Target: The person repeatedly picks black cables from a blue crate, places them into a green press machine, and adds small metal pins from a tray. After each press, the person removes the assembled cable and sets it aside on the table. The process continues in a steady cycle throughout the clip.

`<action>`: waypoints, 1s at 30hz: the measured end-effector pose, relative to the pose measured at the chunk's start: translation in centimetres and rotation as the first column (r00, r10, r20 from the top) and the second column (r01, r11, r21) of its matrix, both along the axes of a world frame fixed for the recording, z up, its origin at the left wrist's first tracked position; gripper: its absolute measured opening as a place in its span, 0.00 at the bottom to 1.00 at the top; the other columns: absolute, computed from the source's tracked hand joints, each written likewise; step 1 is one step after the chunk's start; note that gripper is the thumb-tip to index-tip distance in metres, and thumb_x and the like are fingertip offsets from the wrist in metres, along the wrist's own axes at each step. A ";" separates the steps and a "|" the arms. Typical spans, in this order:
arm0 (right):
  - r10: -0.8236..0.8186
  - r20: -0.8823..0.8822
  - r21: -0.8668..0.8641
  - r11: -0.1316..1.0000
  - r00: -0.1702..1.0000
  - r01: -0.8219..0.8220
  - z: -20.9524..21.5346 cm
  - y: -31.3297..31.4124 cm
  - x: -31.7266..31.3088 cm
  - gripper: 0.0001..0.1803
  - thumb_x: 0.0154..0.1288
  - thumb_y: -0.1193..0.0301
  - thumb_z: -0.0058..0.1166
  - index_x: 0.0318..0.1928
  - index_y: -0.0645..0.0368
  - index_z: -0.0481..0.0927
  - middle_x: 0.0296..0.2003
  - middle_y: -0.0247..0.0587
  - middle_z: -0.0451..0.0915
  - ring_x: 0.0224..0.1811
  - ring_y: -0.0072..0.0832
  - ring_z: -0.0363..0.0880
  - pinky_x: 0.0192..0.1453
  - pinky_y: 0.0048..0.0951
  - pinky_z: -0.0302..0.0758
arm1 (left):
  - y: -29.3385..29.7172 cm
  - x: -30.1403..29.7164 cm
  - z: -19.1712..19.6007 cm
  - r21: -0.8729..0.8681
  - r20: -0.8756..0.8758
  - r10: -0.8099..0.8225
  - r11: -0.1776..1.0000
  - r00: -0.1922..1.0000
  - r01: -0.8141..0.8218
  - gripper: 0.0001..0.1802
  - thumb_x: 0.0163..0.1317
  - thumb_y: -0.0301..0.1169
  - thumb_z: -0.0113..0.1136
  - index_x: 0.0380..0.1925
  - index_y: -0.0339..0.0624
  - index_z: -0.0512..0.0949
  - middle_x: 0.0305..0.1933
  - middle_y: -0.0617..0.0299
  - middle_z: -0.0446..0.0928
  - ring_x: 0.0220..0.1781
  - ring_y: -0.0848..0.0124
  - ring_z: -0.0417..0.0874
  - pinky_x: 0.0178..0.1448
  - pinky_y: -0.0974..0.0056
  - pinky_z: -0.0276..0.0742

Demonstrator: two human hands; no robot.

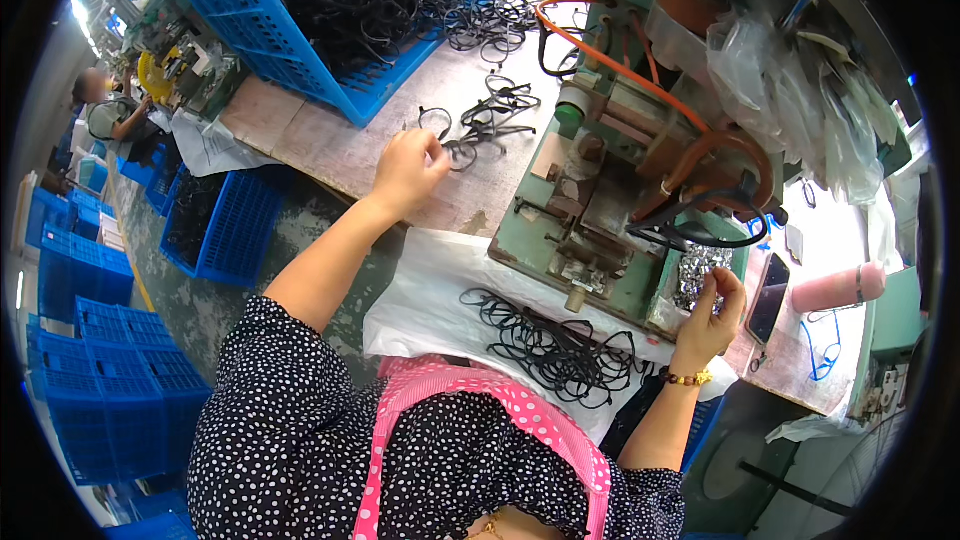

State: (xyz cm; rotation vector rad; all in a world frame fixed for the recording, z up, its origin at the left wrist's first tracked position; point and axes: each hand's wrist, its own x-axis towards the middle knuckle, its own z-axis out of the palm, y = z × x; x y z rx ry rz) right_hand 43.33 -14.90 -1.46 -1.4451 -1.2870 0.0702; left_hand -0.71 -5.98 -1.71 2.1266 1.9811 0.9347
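My left hand [408, 175] reaches over the table with its fingers curled onto a black eyeglass frame [436, 122] at the near end of a loose row of frames [497, 110]. My right hand [712, 318] pinches thumb and forefinger together beside a tray of small shiny metal parts [697, 270]; anything between the fingertips is too small to make out. Just above that tray, another black eyeglass frame [705, 236] rests at the right side of a green bench machine [635, 290]. More black frames [565, 355] lie in a tangle on a white sheet [425, 285] across my lap.
A blue crate [270, 30] heaped with black frames stands at the back left. To the right are a phone [769, 298], a pink bottle [838, 288] and blue glasses [825, 350]. Orange hoses [640, 75] loop over the machine. Blue crates [85, 280] and a person [110, 115] are farther left.
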 end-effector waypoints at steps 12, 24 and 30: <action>0.040 0.187 0.040 0.998 0.982 -0.048 0.7 -0.1 0.6 0.06 0.66 0.82 0.57 0.42 0.63 0.83 0.43 0.42 0.83 0.46 0.35 0.80 0.51 0.31 0.77 | -2.5 0.3 1.3 -0.510 0.540 0.164 0.844 0.826 0.166 0.12 0.67 0.37 0.63 0.37 0.40 0.75 0.30 0.62 0.79 0.23 0.75 0.78 0.27 0.67 0.73; 0.051 0.187 0.014 0.998 0.981 -0.054 0.5 -0.5 0.6 0.08 0.63 0.84 0.56 0.41 0.61 0.84 0.42 0.43 0.82 0.46 0.35 0.79 0.51 0.33 0.75 | -2.3 -0.8 2.7 -0.058 -0.165 0.103 0.992 0.981 -0.114 0.13 0.65 0.28 0.57 0.49 0.43 0.80 0.40 0.46 0.83 0.43 0.46 0.83 0.47 0.49 0.78; 0.037 0.126 0.030 0.999 0.991 -0.041 0.0 -0.3 0.9 0.10 0.65 0.83 0.56 0.45 0.62 0.84 0.42 0.42 0.82 0.46 0.34 0.79 0.51 0.32 0.75 | -1.9 -1.8 4.9 0.141 0.214 -0.029 0.990 0.976 -0.002 0.15 0.63 0.17 0.57 0.49 0.43 0.80 0.36 0.49 0.82 0.41 0.58 0.87 0.45 0.59 0.81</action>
